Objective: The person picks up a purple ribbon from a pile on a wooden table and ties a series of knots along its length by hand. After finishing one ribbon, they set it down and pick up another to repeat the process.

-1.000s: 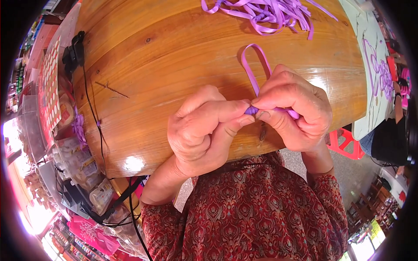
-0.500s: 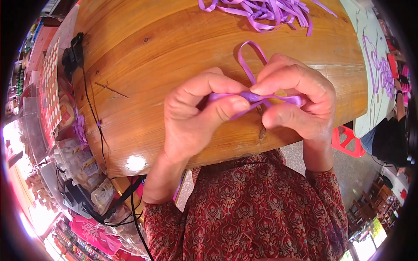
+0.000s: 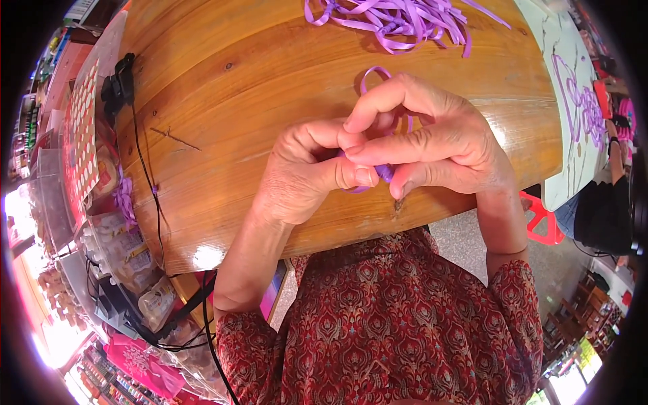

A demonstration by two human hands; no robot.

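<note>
Both hands meet over the near edge of a glossy wooden table. My left hand and my right hand pinch the same purple ribbon strip between thumbs and fingertips. A loop of that ribbon rises behind my right fingers; most of the strip is hidden inside the hands. A loose pile of purple ribbon strips lies at the table's far edge.
A black clip with a cable runs down the table's left side. Packets and clear boxes of goods crowd the left. A white board with purple marks and a red stool stand on the right, near another person.
My hands have closed tighter together around the ribbon, the right fingers now folded over the left thumb. The loop behind them shows less than before.
</note>
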